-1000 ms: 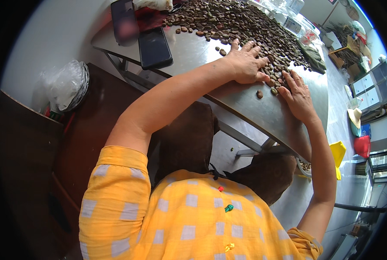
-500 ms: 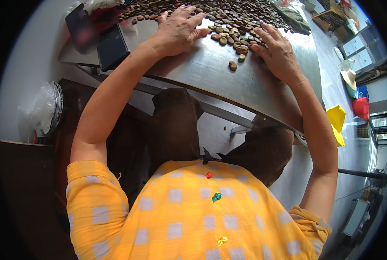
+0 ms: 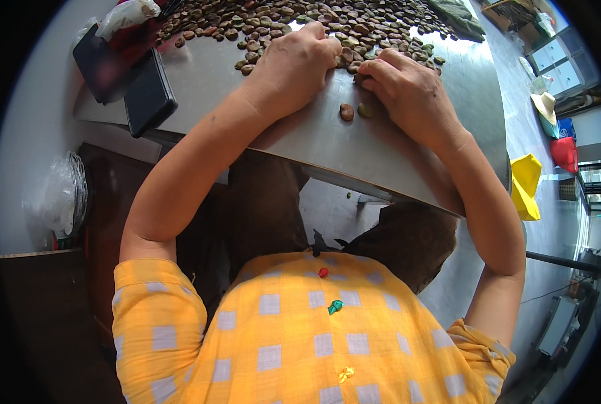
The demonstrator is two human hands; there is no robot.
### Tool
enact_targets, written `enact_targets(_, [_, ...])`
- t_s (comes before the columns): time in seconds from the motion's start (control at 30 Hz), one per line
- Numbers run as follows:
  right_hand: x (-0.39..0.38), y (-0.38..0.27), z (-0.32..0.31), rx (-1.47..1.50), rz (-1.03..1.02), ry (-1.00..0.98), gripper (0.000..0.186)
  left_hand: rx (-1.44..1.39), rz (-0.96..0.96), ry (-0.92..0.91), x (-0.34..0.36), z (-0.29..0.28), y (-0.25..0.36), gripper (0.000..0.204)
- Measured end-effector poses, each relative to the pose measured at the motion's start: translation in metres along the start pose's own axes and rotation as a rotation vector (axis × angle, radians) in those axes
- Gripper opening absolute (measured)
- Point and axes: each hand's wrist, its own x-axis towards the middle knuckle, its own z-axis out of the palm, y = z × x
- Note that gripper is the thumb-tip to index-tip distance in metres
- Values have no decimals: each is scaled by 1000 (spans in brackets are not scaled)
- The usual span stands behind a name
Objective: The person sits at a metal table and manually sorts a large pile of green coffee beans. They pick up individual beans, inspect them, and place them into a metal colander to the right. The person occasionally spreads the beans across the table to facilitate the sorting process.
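A wide heap of brown and greenish beans [image 3: 314, 17] covers the far part of a steel table [image 3: 300, 135]. My left hand [image 3: 297, 64] lies palm down at the heap's near edge, fingers curled over some beans. My right hand [image 3: 408, 91] rests beside it, fingertips bent onto beans next to the left hand. Two loose beans [image 3: 354, 111] sit on bare steel just below both hands. Whether either hand pinches a bean is hidden under the fingers.
A dark phone [image 3: 149, 97] and a dark tablet [image 3: 98, 64] lie at the table's left end under a white plastic bag [image 3: 129, 12]. A clear plastic bundle [image 3: 61, 198] sits low at left. A yellow item [image 3: 526, 185] is on the floor at right.
The view has tipped down and closer. My hands have drawn together at the heap's near edge, and two beans now lie apart on the bare steel.
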Motion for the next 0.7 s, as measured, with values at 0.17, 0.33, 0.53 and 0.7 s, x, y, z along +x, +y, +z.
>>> enact_targets(0.17, [-3,-1,1,45,-13,25,13,24,11,-69,-2,-1,6,8])
enact_targets(0.33, [-4,7,-9,425,242,183,10,-50,-15,8,-3,-1,5,7])
enact_targets(0.53, [-7,34,-26,1676,505,201,15,-562,-344,28,-3,-14,10,13])
enact_targets(0.7, [-8,32,-29,1784,542,208,14,-1089,-498,-72,7,-16,1,14])
